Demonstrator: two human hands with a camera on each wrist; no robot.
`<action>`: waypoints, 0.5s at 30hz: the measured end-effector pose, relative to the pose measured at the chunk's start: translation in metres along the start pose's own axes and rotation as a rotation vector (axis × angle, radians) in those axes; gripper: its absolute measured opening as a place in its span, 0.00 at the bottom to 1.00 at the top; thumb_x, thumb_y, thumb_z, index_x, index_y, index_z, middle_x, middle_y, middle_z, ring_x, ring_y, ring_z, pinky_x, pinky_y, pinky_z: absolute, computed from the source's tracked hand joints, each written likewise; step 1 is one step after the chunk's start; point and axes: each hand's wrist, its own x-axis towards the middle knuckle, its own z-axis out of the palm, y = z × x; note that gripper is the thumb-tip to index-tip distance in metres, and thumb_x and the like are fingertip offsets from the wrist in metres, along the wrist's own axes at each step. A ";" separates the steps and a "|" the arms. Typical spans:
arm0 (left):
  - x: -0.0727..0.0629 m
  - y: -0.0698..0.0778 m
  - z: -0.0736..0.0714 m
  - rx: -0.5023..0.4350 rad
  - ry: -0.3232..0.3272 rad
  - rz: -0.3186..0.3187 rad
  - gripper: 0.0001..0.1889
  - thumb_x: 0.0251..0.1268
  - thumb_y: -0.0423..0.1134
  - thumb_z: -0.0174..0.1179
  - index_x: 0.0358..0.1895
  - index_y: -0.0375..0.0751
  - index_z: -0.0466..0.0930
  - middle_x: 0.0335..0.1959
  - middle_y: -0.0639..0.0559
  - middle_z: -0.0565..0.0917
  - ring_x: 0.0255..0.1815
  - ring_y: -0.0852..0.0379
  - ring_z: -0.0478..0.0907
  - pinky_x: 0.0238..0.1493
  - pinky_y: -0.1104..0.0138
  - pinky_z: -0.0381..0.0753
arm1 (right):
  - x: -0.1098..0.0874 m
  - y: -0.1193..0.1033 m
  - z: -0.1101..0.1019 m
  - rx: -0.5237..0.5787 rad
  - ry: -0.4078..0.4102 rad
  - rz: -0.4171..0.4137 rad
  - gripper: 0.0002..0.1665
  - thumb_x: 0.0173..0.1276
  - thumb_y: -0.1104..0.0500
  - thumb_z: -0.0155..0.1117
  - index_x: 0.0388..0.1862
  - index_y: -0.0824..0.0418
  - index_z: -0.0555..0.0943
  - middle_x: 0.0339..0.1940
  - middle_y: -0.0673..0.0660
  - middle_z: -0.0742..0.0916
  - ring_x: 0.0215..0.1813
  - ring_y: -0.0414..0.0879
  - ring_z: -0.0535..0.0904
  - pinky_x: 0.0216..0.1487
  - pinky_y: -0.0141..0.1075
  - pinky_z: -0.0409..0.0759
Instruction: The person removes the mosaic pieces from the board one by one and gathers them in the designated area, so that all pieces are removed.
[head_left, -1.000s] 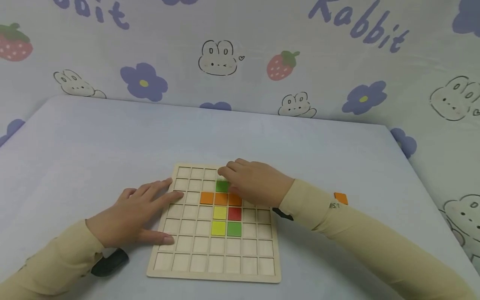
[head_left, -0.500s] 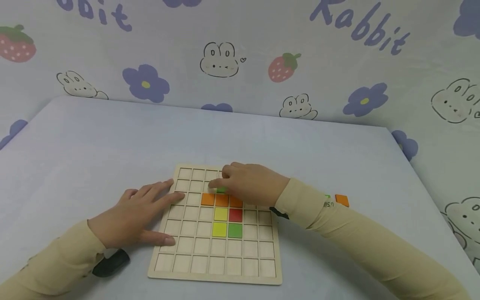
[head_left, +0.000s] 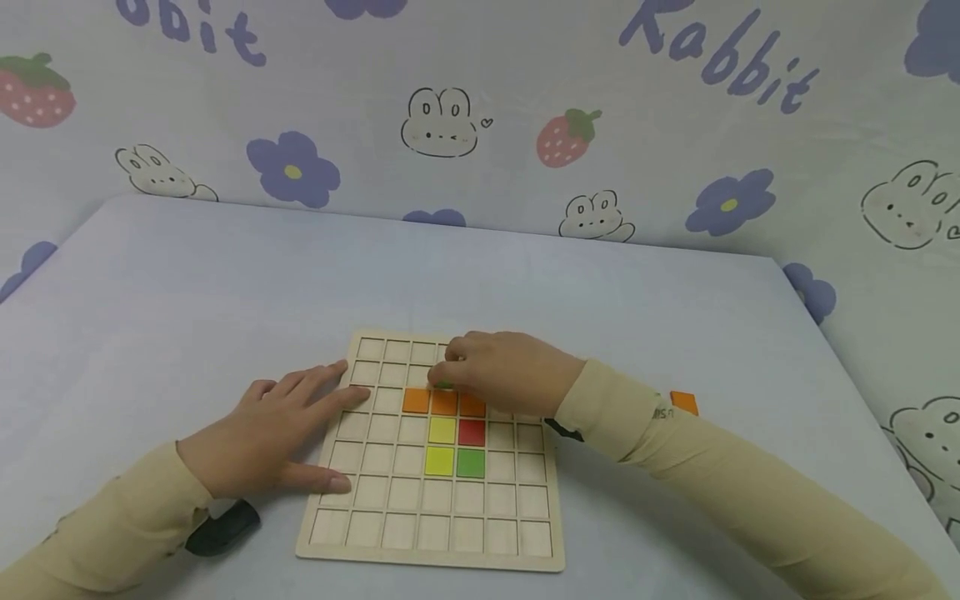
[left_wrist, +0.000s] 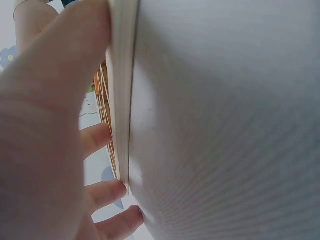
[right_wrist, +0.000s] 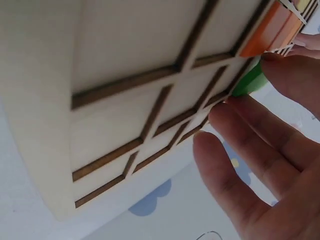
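A square wooden grid board (head_left: 431, 563) lies on the table. My left hand (head_left: 258, 437) rests at its left edge, fingers spread and thumb on the rim; the left wrist view shows the fingertips along the board's edge (left_wrist: 122, 90). Over the upper part of the board, my right hand (head_left: 510, 371) pinches a green tile (right_wrist: 251, 80) between thumb and fingers, mostly hidden in the head view. Just below it runs a row of orange tiles (head_left: 416, 401). Farther down are yellow tiles (head_left: 442, 431), a red tile (head_left: 472, 432) and another green tile (head_left: 471, 462).
A loose orange tile (head_left: 684, 402) lies on the white tabletop (head_left: 600, 292) to the right, partly behind the right sleeve (head_left: 712, 467). Behind the table hangs a cloth (head_left: 502, 50) printed with rabbits, flowers and strawberries.
My right thumb and fingers first stretched left over the green tile's cell, then drew together on that tile. The left hand stays in place on the board.
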 end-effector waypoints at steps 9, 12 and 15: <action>0.000 0.001 -0.001 0.007 -0.005 -0.004 0.49 0.49 0.80 0.47 0.73 0.56 0.58 0.74 0.39 0.57 0.71 0.38 0.58 0.56 0.38 0.62 | -0.010 0.000 -0.008 -0.084 0.026 0.008 0.21 0.68 0.61 0.62 0.59 0.50 0.75 0.51 0.51 0.82 0.49 0.44 0.79 0.47 0.34 0.79; 0.000 0.001 -0.001 0.003 0.002 0.005 0.49 0.50 0.79 0.47 0.73 0.55 0.58 0.74 0.40 0.57 0.71 0.39 0.58 0.55 0.39 0.62 | -0.023 0.000 -0.015 -0.059 0.035 0.063 0.21 0.68 0.58 0.63 0.58 0.55 0.73 0.49 0.51 0.83 0.48 0.43 0.80 0.48 0.34 0.79; 0.000 0.000 0.000 0.006 0.010 0.012 0.48 0.50 0.79 0.47 0.72 0.55 0.58 0.74 0.39 0.57 0.71 0.39 0.58 0.55 0.39 0.63 | -0.039 0.001 -0.019 0.003 0.034 0.135 0.19 0.68 0.54 0.63 0.55 0.56 0.74 0.46 0.49 0.83 0.45 0.41 0.80 0.48 0.34 0.79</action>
